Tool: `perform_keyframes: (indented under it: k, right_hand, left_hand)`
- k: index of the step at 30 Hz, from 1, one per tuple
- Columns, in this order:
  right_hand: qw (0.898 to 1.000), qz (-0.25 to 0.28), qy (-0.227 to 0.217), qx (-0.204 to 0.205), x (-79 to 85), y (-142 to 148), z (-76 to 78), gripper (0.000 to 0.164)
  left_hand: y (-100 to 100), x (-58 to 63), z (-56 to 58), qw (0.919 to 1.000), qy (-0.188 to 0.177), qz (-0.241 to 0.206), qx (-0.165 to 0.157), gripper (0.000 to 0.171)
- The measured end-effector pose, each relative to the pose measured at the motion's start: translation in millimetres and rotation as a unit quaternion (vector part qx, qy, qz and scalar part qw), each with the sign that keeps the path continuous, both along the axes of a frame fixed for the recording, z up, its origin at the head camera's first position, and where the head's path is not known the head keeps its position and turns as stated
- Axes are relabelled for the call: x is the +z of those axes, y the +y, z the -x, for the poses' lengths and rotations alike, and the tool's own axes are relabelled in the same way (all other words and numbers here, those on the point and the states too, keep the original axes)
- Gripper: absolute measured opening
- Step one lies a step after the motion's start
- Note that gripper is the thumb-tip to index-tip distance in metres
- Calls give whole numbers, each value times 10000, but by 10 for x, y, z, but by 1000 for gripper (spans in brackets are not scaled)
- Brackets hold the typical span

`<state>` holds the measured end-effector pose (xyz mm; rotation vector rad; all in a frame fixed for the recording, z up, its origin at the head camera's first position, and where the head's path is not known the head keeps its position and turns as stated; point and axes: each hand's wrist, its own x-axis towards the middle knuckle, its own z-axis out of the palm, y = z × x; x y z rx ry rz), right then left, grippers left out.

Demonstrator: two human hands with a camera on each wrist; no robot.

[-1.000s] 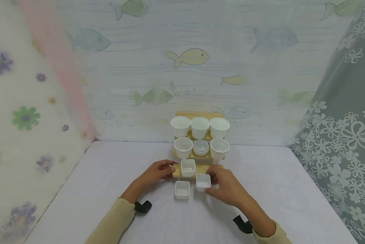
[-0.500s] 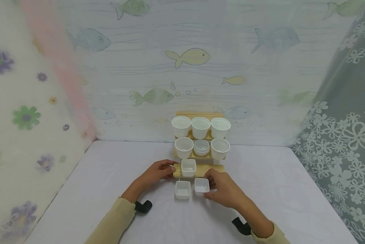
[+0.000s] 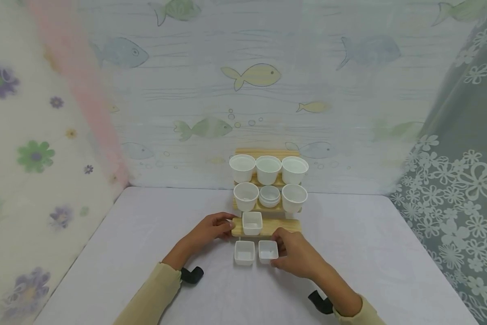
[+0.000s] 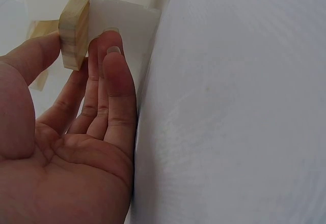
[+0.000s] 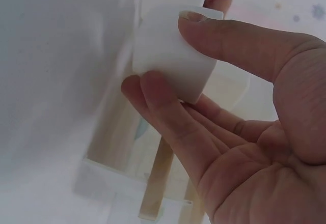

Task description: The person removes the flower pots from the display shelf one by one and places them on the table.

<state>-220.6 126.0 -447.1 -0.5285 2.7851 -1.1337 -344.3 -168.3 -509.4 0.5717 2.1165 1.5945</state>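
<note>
In the head view my right hand (image 3: 298, 255) pinches a small white square cup (image 3: 268, 252) low in front of a tiered wooden stand (image 3: 282, 225). The right wrist view has the thumb on one wall of this cup (image 5: 170, 51) and the fingertips on another. A second square cup (image 3: 244, 253) sits just left of it, a narrow gap between them. On the stand's lowest board is a third square cup (image 3: 252, 223). My left hand (image 3: 211, 228) holds the left end of that board, its thumb and index finger on the wood (image 4: 75, 30) in the left wrist view.
Round white cups (image 3: 269, 170) fill the stand's upper two tiers, several in all. The middle one in the second tier (image 3: 269, 196) is smaller. A white cloth (image 3: 146, 234) covers the table, and a fish-patterned backdrop (image 3: 166, 90) rises behind the stand.
My right hand has brought its square cup down and slightly left, level with the cup beside it. The left hand has stayed on the board's end.
</note>
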Motion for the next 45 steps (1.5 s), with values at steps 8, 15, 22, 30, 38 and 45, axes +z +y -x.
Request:
perform_keyframes:
  k: [8, 15, 22, 30, 38, 45]
  right_hand:
    - [9999, -54, 114, 13, -67, -26, 12, 48]
    - [9999, -108, 129, -7, -101, -42, 26, 48]
    - [9998, -39, 216, -24, -112, -63, 26, 46]
    - [9996, -8, 260, -86, -136, -88, 17, 46]
    - [9991, 8, 417, -105, -153, -104, 9, 45]
    - [9992, 30, 398, -92, -144, -106, -6, 47]
  left_hand:
    - [11, 6, -3, 10000, -30, -21, 29, 46]
    - [12, 22, -15, 10000, -24, -67, -12, 44]
    - [13, 45, -17, 10000, -60, -20, -13, 44]
    - [5, 43, -30, 10000, -24, -7, 8, 45]
    - [7, 27, -21, 10000, -36, -39, 1, 45]
    - [9, 28, -25, 10000, -8, -61, -37, 44]
